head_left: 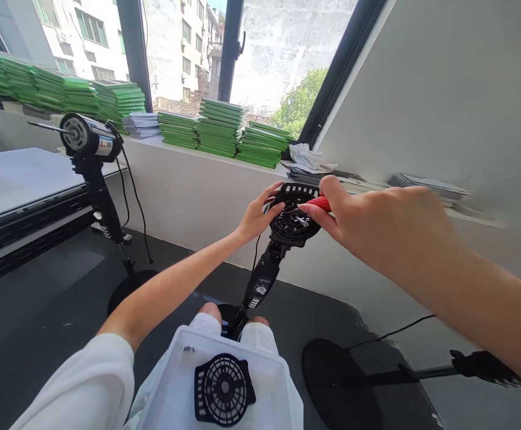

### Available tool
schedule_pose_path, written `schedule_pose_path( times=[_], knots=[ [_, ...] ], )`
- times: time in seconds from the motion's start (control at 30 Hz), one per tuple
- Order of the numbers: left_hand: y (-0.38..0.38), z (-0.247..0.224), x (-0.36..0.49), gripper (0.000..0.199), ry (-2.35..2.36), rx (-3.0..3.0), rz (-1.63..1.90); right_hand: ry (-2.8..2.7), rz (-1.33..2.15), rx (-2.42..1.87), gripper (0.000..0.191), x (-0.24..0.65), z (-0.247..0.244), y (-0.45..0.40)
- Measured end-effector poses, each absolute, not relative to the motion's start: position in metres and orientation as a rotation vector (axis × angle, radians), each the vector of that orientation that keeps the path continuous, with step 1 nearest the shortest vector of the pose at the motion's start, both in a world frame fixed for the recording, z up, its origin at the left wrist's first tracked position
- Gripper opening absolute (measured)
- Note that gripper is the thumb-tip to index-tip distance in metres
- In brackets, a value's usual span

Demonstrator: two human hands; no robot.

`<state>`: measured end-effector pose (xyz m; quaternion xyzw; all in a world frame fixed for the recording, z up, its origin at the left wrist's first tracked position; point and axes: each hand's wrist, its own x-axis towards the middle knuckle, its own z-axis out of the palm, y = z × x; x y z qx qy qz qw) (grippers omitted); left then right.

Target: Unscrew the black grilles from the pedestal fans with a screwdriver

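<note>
A black fan motor housing (pixel 296 230) tops a black stand (pixel 264 275) in front of me, its open side towards me and metal parts showing inside. My left hand (pixel 260 212) grips the housing's left rim, with the thumb over the front edge. In my right hand (pixel 354 209) is a red-handled screwdriver (pixel 319 203), held at the upper right of the housing. Its thin shaft points left into the housing; where the tip meets it I cannot make out. On my lap, a white tray (pixel 273 382) holds a round black slotted cover (pixel 225 387) and several small screws (pixel 188 349).
To the left stands another fan motor (pixel 92 138) on its stand, cable hanging, beside a white-topped table (pixel 22 179). Green stacks (pixel 218 128) line the windowsill. A round black base (pixel 341 382) and a pole lie on the floor at right.
</note>
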<state>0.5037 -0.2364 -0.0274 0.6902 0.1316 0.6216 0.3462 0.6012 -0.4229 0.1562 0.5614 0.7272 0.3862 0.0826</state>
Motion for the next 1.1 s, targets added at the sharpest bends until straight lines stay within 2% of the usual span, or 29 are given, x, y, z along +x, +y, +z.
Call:
schedule_pose_path(
  times=[0.07, 0.2, 0.27, 0.47, 0.63, 0.7, 0.83, 0.97, 1.1],
  knots=[
    [-0.245, -0.037, 0.503, 0.045, 0.324, 1.862, 1.665, 2.119, 1.189, 1.732, 0.055, 0.600, 0.157, -0.426],
    [-0.253, -0.049, 0.501, 0.030, 0.411, 2.056, 1.697, 2.314, 1.081, 1.733, 0.035, 0.612, 0.154, -0.419],
    [-0.251, -0.048, 0.501, 0.027, 0.474, 2.077, 1.702, 2.434, 1.003, 1.668, 0.033, 0.619, 0.151, -0.416],
    [-0.247, -0.042, 0.499, 0.029, 0.512, 2.062, 1.747, 2.146, 1.225, 1.745, 0.057, 0.614, 0.152, -0.423],
    [-0.249, -0.046, 0.500, 0.031, 0.520, 2.072, 1.745, 2.427, 0.977, 1.578, 0.036, 0.613, 0.149, -0.418],
    [-0.249, -0.047, 0.502, 0.032, 0.511, 2.074, 1.758, 2.407, 0.978, 1.542, 0.037, 0.612, 0.148, -0.417],
    [-0.251, -0.048, 0.505, 0.034, 0.481, 2.074, 1.773, 2.162, 1.187, 1.704, 0.054, 0.605, 0.151, -0.421],
    [-0.253, -0.046, 0.505, 0.035, 0.511, 2.048, 1.762, 2.264, 1.052, 1.625, 0.048, 0.604, 0.151, -0.422],
    [-0.254, -0.044, 0.505, 0.034, 0.523, 1.963, 1.766, 2.244, 1.158, 1.707, 0.057, 0.605, 0.151, -0.422]
  ],
)
